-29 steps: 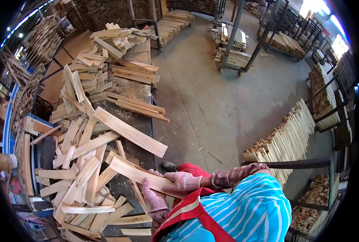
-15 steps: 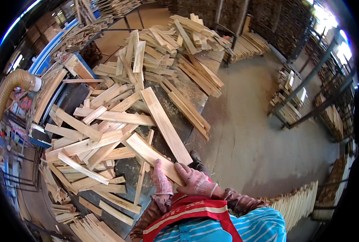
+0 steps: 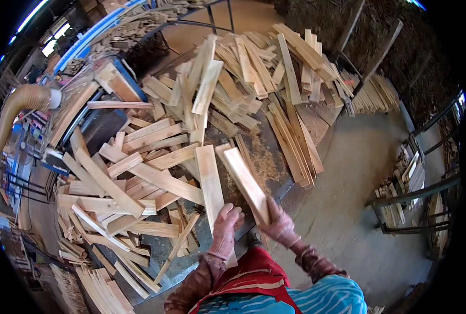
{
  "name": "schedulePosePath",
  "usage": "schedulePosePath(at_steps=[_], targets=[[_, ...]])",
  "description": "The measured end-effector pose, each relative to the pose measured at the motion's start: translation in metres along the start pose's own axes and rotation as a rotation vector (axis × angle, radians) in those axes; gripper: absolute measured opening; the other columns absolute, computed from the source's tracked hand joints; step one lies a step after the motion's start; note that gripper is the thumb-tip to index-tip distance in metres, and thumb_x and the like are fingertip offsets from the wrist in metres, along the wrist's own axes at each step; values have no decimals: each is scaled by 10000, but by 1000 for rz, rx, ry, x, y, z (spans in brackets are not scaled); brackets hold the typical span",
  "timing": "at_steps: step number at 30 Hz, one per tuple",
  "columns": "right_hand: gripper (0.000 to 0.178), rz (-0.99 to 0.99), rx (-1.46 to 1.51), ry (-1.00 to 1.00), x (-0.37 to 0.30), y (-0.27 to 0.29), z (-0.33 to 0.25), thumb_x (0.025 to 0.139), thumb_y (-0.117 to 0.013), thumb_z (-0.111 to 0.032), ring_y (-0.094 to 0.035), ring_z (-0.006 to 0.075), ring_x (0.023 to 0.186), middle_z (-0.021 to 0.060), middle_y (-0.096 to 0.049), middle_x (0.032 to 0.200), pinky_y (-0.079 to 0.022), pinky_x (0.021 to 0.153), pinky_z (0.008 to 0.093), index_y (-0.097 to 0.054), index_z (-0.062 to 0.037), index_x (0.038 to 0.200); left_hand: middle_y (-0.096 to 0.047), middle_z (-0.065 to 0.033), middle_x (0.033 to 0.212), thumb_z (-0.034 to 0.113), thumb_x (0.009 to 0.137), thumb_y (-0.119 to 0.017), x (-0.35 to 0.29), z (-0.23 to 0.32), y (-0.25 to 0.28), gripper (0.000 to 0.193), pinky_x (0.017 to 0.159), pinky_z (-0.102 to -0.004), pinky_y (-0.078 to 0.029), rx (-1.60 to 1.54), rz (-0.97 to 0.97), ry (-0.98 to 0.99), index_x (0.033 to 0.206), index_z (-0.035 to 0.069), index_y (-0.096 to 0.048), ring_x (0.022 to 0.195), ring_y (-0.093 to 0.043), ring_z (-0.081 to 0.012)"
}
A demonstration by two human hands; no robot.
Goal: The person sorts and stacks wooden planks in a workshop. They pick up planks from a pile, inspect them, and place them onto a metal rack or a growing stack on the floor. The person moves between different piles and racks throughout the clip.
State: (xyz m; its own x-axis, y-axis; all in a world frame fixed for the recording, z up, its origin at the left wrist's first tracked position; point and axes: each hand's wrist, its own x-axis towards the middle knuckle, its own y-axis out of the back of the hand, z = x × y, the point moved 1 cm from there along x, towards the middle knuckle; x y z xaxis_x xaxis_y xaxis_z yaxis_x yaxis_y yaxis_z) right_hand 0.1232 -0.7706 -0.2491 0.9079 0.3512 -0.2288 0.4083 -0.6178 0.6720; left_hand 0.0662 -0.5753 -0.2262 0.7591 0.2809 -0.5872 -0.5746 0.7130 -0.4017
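The right hand in a pinkish knitted glove was clasped around the lower end of a pale, narrow wooden board, which it held raised and tilted above the table; it was one board or perhaps two pressed together, I could not tell. The left hand, gloved in the same way, had its fingers curled over one long, flat, light-brown plank, but whether it was gripping this plank I could not tell. Behind the two hands was one red cloth apron over one blue-and-white striped shirt. On the dark, sawdust-covered table lay a loose heap of wooden boards, too many and too overlapped for an exact count. To its right, a small bundle of brownish boards lay side by side, about four of them. Farther left were one black-topped machine with blue edges and one beige corrugated hose. Two slanting metal posts stood at the upper right, beside a low row of stacked boards. Any lettering on the machine was too small to read.
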Motion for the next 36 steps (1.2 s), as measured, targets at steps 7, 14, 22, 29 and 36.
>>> schedulePosePath(at_steps=[7,14,22,29,36], targets=[[1035,-4,-43,-175,92,33,58,718,-802,-360,-601,403,1225,266,-573,1363,-501,1025,459,-297,-79,1578,-678,-217,1197,173,942,-699,-17,-55,108,505,888,-434,-595,-140,267,6,1375,1,-505,997,-714,-339],[1059,-14,198,-301,145,25,124,676,-862,-229,-563,351,1310,258,-554,1426,-443,1104,367,-325,2,1559,-677,-196,1160,201,910,-733,-28,-68,135,540,853,-477,-582,-136,337,103,1377,45,-510,968,-694,-358],[975,88,-161,-308,170,69,161,712,-784,-274,-612,409,1189,243,-598,1300,-498,1040,452,-335,-94,1558,-664,-203,1201,235,925,-722,-8,-40,116,521,924,-462,-564,-49,258,63,1371,46,-530,1030,-685,-344],[908,103,-215,-321,179,93,169,732,-738,-231,-576,401,1249,203,-578,1343,-485,1048,464,-356,-148,1551,-644,-252,1250,260,1029,-541,-29,-57,126,431,933,-477,-583,-109,171,22,1382,15,-513,1062,-684,-375],[990,55,-332,-323,154,41,141,732,-743,-277,-624,406,1160,220,-586,1302,-528,968,491,-265,-101,1581,-701,-202,1114,146,965,-662,-38,-64,130,433,785,-391,-597,-108,452,117,1350,-11,-542,911,-712,-309]])
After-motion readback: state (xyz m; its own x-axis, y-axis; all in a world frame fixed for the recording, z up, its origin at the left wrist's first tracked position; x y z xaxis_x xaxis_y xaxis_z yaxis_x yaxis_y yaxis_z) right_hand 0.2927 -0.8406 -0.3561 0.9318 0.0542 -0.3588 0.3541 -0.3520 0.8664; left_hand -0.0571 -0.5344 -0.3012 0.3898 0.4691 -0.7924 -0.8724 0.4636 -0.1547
